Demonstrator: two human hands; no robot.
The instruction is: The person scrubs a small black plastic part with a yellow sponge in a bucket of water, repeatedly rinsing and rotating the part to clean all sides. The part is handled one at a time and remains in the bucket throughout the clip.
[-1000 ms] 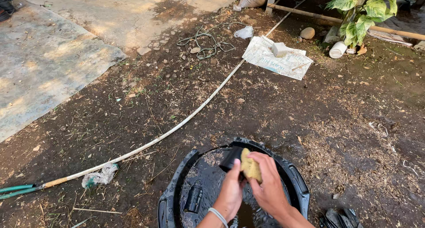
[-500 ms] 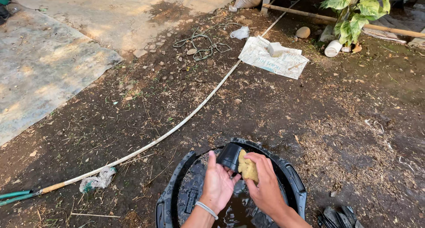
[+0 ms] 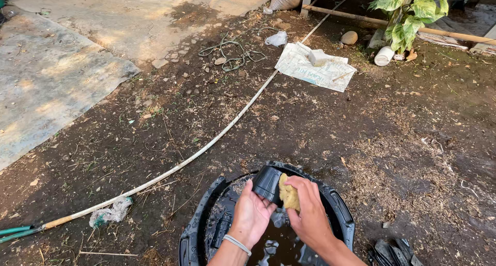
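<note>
My left hand point(image 3: 251, 214) grips a small black plastic pot point(image 3: 267, 183), held on its side over a black tub point(image 3: 341, 214) of dark water. My right hand point(image 3: 309, 211) presses a yellow sponge point(image 3: 289, 194) against the pot's side. A pale band sits on my left wrist. More black pots lie in the water below my hands, partly hidden by my arms.
A long pale hose point(image 3: 206, 147) runs diagonally across the bare soil, with a green-handled tool point(image 3: 18, 231) at its near end. A white sack point(image 3: 316, 67), a stone point(image 3: 349, 37), a leafy plant point(image 3: 411, 12) and a concrete slab point(image 3: 46, 85) lie further off. Black pots point(image 3: 392, 251) lie right of the tub.
Both hands with the pot and sponge have stayed over the tub; the sponge has shifted slightly on the pot. The view has tilted a little downward.
</note>
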